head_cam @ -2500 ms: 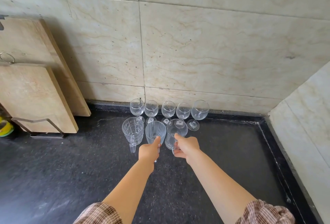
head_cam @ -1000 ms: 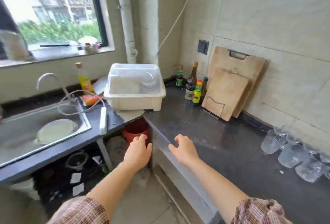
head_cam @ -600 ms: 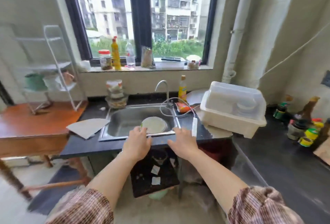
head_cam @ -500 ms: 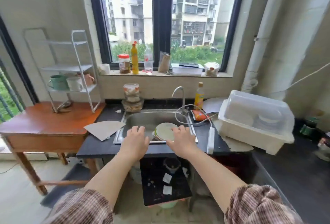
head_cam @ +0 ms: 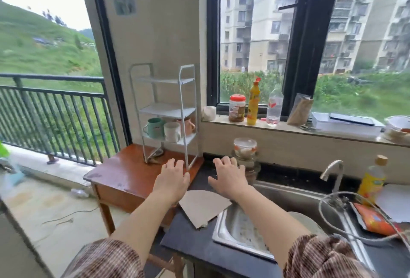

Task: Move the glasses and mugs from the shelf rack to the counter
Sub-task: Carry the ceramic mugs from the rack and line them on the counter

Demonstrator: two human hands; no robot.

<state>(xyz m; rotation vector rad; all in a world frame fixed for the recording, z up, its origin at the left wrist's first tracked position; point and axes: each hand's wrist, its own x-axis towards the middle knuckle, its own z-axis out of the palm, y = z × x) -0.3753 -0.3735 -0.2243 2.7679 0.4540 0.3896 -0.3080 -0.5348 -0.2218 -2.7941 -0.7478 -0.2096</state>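
A white wire shelf rack stands on a small wooden table. On its lower shelf sit three mugs: a green mug, a white mug and a pink mug. The upper shelves look bare. My left hand and my right hand are both stretched forward, fingers relaxed, holding nothing. They hover below and in front of the rack, the left one close to its front leg.
A steel sink with a tap lies to the right. A piece of cardboard rests on the dark counter. Stacked glass bowls stand by my right hand. Bottles and a jar line the window sill.
The view has swung left from the glasses in the counter corner, past the sink, to the shelf rack. Both hands let go of the glasses and now reach out empty toward the rack.
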